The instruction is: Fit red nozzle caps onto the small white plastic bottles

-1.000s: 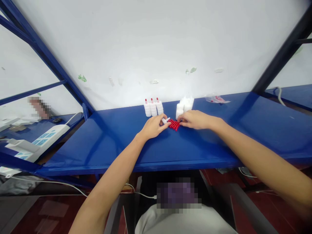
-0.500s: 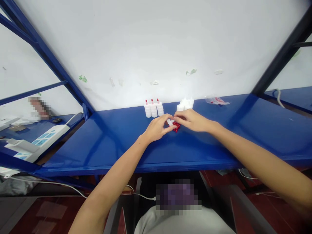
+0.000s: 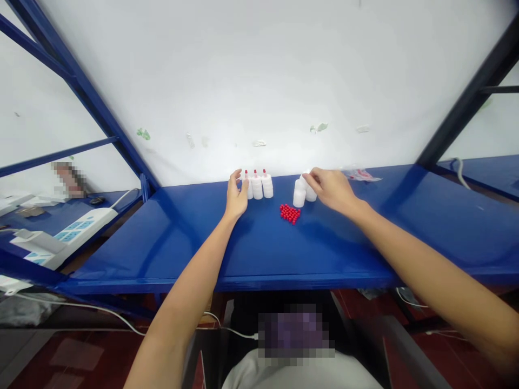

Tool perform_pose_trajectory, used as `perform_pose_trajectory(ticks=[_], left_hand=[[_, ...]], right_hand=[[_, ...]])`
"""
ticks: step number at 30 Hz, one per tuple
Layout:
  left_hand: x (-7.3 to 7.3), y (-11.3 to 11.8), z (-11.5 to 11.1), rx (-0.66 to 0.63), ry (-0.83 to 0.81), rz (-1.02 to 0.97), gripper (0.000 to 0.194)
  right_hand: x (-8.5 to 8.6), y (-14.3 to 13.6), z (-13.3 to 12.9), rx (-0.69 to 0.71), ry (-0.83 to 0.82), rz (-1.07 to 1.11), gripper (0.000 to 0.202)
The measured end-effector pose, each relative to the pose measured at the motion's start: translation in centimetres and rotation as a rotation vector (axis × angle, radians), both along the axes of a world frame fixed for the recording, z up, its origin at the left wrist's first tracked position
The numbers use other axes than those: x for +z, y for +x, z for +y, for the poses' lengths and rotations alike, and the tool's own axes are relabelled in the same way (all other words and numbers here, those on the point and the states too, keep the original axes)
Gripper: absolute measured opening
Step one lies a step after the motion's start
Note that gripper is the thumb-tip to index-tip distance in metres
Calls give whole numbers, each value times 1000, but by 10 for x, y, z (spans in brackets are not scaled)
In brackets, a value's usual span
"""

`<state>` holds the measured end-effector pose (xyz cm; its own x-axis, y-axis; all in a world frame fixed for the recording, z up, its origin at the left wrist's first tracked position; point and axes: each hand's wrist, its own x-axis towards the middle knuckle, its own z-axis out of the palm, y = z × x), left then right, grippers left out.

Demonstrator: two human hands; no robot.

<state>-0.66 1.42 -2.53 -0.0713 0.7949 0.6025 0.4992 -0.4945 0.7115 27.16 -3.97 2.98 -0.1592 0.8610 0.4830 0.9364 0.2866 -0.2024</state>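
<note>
My left hand (image 3: 236, 195) is curled at the left end of a row of white squeeze bottles with red tips (image 3: 257, 187). Its fingers and thumb curve round a white bottle that the hand itself mostly hides. Over on the right, my right hand (image 3: 330, 187) pinches the top of a white bottle (image 3: 305, 179) in a small group. Another white bottle (image 3: 299, 194) stands at the front of that group. In front of the bottles lies a cluster of small red caps (image 3: 290, 213), touched by neither hand.
A clear plastic bag with red bits (image 3: 362, 174) lies at the back right of the blue table (image 3: 284, 254), against the wall. Blue uprights (image 3: 93, 97) frame the left side. A white power strip (image 3: 77, 232) lies to the left, with cables about it.
My left hand has moved left with a white bottle to the end of the row. My right hand has moved right and back to the bottle group. The red caps are uncovered.
</note>
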Motion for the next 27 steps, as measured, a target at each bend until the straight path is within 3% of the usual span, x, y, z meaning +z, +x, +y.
perform_pose_trajectory(ticks=[5,11,17,21,24,27], left_hand=[[-10,-1,13,-128,-64,-7,52],[-10,-5,8,-34,-165,15,34],[-8,-4,1,0,-155,-10,25],[2,3,-21,63,-60,51,23],[12,19,-47,-53,87,289,22],[18,38,-68,-280,110,561,19]], right_hand=[[-2,-3,2,11,-69,-47,52],[0,-6,-8,40,15,39,49],[-3,-18,-22,260,43,110,41],[-7,-22,-24,402,12,162,37],[-8,-27,-26,527,-23,169,32],[-8,-31,-29,606,-88,149,32]])
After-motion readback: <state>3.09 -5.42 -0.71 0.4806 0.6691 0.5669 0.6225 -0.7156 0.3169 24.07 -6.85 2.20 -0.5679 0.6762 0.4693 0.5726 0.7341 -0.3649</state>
